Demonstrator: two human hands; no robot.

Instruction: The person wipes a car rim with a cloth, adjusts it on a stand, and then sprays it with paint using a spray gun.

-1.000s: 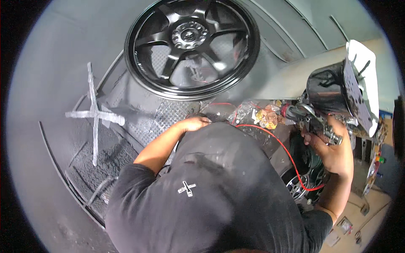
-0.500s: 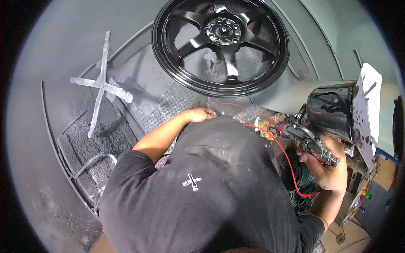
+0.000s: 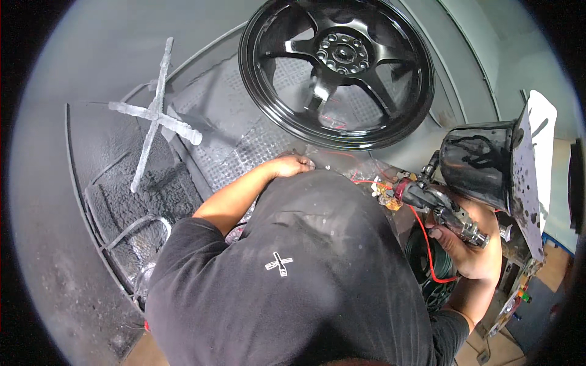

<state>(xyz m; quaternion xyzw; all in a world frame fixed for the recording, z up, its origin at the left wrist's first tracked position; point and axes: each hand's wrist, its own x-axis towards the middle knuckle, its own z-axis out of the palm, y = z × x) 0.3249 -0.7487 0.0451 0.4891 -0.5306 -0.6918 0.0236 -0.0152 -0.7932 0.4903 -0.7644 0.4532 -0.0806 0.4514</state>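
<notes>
In my right hand (image 3: 461,247) is a paint spray gun (image 3: 436,204), its dark metal body marked with a red ring and a large black paint cup (image 3: 476,160) attached. My fingers wrap round its handle, partly hidden. A glossy black car wheel rim (image 3: 336,131) with broad spokes stands beyond my hands, its hub holes facing up; the gun is apart from it, to its lower right. My left hand (image 3: 296,165) is closed in front of my dark shirt, just below the rim's near edge. What its fingers hold, if anything, is hidden.
A thin red hose (image 3: 430,259) runs near the gun. A white sheet and a speckled grey panel (image 3: 526,177) stand behind the cup. Coiled dark green hose (image 3: 427,262) lies under my right forearm. At left are a grey-coated cross-shaped stand (image 3: 155,116) and a bent metal tube (image 3: 137,229).
The wheel rim has turned, so its spokes point differently, and sits further right and slightly lower in view. The spray gun has shifted a little; both hands stay nearly in place.
</notes>
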